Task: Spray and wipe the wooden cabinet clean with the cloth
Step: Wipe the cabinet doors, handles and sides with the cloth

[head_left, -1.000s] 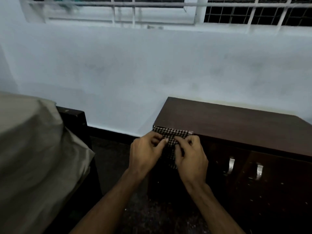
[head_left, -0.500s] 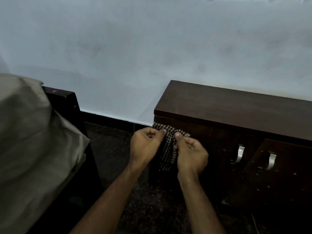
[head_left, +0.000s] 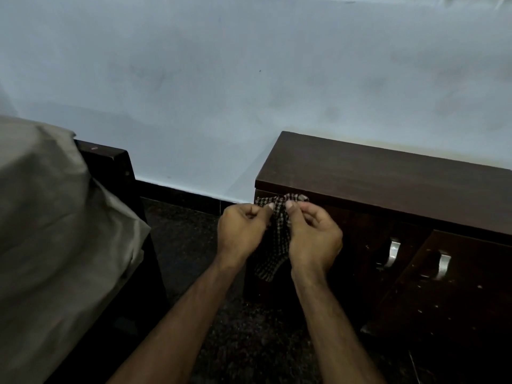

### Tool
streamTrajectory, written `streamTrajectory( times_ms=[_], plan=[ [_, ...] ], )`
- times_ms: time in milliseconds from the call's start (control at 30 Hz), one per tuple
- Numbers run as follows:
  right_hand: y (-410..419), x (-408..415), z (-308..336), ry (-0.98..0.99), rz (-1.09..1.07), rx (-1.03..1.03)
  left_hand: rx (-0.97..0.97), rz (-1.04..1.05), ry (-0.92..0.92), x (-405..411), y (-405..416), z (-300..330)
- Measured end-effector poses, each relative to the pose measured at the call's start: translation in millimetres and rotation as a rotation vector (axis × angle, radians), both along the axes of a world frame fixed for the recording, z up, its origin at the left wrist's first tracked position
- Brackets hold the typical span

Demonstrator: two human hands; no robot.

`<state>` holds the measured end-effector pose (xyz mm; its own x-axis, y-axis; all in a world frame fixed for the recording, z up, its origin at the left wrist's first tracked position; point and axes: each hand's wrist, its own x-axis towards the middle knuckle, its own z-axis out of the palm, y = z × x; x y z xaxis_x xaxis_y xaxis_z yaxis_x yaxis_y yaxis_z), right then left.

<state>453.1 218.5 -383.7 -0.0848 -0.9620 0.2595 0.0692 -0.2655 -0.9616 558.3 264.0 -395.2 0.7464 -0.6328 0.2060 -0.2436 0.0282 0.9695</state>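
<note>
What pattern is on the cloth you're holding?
A small dark-and-light check; the cloth shows best in the head view.

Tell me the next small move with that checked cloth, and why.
Probably fold the cloth into a flat pad and bring it onto the cabinet top. The left hand and right hand pinch its upper edge in front of the cabinet's left corner; the rest hangs bunched between them, not against the wood. No spray bottle is in view.
</note>
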Motion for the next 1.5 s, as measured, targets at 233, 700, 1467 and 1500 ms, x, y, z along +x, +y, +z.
streamTrajectory(
  times_ms=[233,700,1467,1500],
  plan=[
    [23,-23,-67,0.02,-0.018,0.268,0.086,-0.011,-0.011,-2,9,-33],
    [31,-17,-31,-0.386,0.407,0.763,0.064,-0.063,0.154,-3,14,-19],
    [6,-25,-35,-0.223,0.343,0.597,0.117,-0.103,0.111,2,2,-42],
    [8,-24,-44,-0.214,0.313,0.612,0.133,-0.095,0.109,3,3,-47]
  ],
)
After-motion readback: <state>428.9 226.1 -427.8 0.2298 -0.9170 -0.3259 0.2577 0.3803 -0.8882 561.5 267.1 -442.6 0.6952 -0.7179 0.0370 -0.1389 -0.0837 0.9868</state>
